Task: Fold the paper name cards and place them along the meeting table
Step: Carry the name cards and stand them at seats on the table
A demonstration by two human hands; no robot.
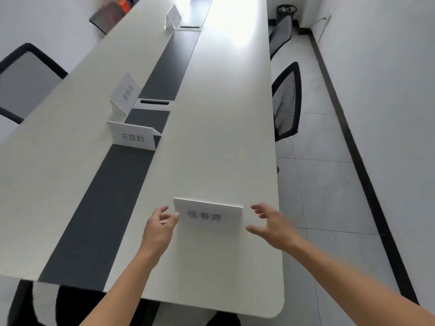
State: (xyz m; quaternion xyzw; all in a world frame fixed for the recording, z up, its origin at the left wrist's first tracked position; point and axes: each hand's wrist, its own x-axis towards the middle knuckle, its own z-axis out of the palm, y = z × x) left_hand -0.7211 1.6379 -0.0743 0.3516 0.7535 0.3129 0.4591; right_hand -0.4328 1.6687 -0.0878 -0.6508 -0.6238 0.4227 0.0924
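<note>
Bracketing a folded name card (208, 215) on the near right part of the white desk (219, 128), a person's hands sit at its two short ends. The card stands upright with its printed face toward the near end. Its long axis runs left to right, so each end points at a hand. The left hand (160, 225) is nearer, its loosely curled fingertips appearing to touch the left edge without pinching. The right hand (270, 225) has its grip spread apart, holding nothing, just beside the right edge. A second folded card (133, 136) stands farther along, beside the dark centre strip (110, 196).
</note>
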